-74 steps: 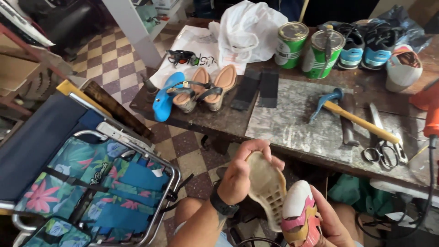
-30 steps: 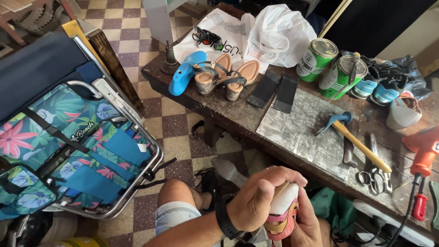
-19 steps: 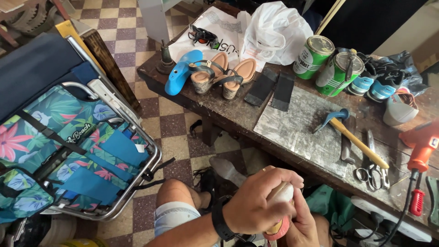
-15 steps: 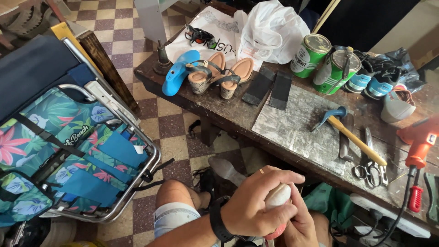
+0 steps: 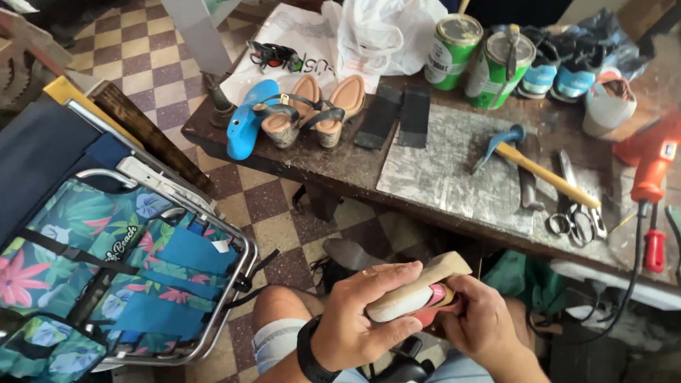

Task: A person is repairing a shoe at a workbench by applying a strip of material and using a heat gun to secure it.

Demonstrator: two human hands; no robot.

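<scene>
A small pink shoe with a beige sole (image 5: pixel 418 289) lies sole-up over my lap, held in both hands. My left hand (image 5: pixel 365 312), with a black watch on its wrist, wraps round the sole's front part. My right hand (image 5: pixel 482 323) grips the heel end from below. The pink upper is mostly hidden under the sole and my fingers.
A worn workbench (image 5: pixel 340 159) ahead carries tan wedge sandals (image 5: pixel 316 106), a blue shoe form (image 5: pixel 245 128), two black rubber strips (image 5: pixel 397 117), green cans (image 5: pixel 454 39), a hammer (image 5: pixel 532 159), scissors (image 5: pixel 578 213), a red screwdriver (image 5: pixel 654 245), an orange power tool (image 5: pixel 649 156). A floral folding chair (image 5: pixel 120 276) stands left.
The shoe has been turned from upright to lying flat with its sole upward. My left hand shifted from covering it to gripping the sole's front. The view moved slightly.
</scene>
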